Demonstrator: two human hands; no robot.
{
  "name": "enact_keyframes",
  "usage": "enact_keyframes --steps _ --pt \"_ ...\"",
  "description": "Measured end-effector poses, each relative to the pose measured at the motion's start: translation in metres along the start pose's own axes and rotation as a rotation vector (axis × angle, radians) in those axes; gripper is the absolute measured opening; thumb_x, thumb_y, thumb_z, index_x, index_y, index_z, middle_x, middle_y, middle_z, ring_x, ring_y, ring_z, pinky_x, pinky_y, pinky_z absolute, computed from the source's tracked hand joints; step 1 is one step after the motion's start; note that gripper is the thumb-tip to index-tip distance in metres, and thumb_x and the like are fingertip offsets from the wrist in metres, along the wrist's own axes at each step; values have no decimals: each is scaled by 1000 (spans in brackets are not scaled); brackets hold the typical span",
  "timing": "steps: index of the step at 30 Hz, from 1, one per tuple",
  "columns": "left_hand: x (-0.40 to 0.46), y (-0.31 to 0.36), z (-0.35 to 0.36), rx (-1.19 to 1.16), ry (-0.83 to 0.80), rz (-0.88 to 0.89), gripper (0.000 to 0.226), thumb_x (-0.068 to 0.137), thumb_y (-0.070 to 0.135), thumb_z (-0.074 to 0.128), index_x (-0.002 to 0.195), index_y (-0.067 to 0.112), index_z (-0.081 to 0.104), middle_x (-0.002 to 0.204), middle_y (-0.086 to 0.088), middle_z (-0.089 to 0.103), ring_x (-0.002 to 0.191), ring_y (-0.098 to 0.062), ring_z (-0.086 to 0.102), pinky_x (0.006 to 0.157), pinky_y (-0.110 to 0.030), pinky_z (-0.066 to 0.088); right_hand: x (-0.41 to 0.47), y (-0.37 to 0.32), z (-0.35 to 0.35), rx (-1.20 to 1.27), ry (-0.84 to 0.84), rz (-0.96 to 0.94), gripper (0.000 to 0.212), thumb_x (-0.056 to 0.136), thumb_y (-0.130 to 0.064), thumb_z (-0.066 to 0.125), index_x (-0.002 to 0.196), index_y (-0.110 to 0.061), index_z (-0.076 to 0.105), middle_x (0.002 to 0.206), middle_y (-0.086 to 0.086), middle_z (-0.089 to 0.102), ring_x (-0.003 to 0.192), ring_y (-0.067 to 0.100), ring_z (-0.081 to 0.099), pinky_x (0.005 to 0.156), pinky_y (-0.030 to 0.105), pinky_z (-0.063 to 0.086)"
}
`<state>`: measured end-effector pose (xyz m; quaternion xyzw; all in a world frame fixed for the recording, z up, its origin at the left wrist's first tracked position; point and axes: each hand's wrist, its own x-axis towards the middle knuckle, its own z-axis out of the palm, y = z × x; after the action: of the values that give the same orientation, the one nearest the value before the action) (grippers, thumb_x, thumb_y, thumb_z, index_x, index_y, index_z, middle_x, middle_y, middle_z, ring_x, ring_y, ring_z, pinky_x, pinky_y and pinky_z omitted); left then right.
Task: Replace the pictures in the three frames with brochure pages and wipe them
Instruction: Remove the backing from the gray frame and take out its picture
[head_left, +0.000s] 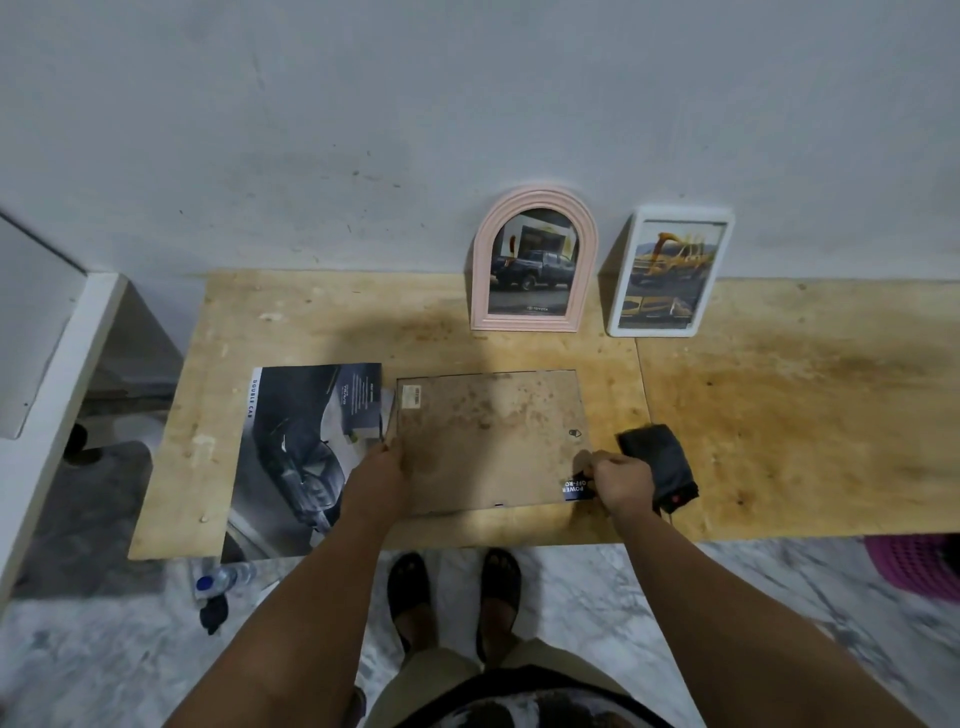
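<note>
**Third frame face down, page being seated at its corner**

At the left of the surface (291, 322) lies the brochure (291, 447), open, its near corner hanging over the front edge. It should be left alone or nudged back, since a brush of the left forearm could tip it to the floor.

Just right of it, the third frame (488, 441) lies face down, its mottled backing up. The left hand (382, 470) presses on the frame's left edge, fingers curled over the rim, seemingly to keep it from sliding. The right hand (618, 480) pinches at the near right corner, where a blue strip of brochure page (574, 488) pokes out from under the backing. The step looks like seating that page: judged from here, the strip should be eased in or trimmed square before the backing is closed, with the left hand holding firm so the frame does not skew.

A dark cloth (660, 465) sits just beside the right hand, ready for wiping.

Behind, the arched frame (535, 260) and the white frame (670, 273) lean against the wall, already filled. Bare surface lies to the right; the front edge is close to the frame, so any turning-over is better done away from it.
</note>
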<state>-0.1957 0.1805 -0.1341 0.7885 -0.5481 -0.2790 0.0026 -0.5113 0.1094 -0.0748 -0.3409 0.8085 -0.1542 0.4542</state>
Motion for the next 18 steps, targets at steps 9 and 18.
enact_keyframes --steps 9,18 --pt "3 0 0 16 24 31 55 95 1 43 149 8 38 126 -12 53 95 -33 64 76 -41 50 7 1 10 92 39 128 22 89 -17 61 83 1 72 86 19 72 74 28 59 58 34 39" --pt "7 -3 -2 20 24 72 48 96 2 44 144 5 44 125 -15 53 94 -36 62 76 -41 48 7 10 11 305 -21 129 14 94 -15 63 95 -3 70 96 12 69 88 28 62 73 35 45"
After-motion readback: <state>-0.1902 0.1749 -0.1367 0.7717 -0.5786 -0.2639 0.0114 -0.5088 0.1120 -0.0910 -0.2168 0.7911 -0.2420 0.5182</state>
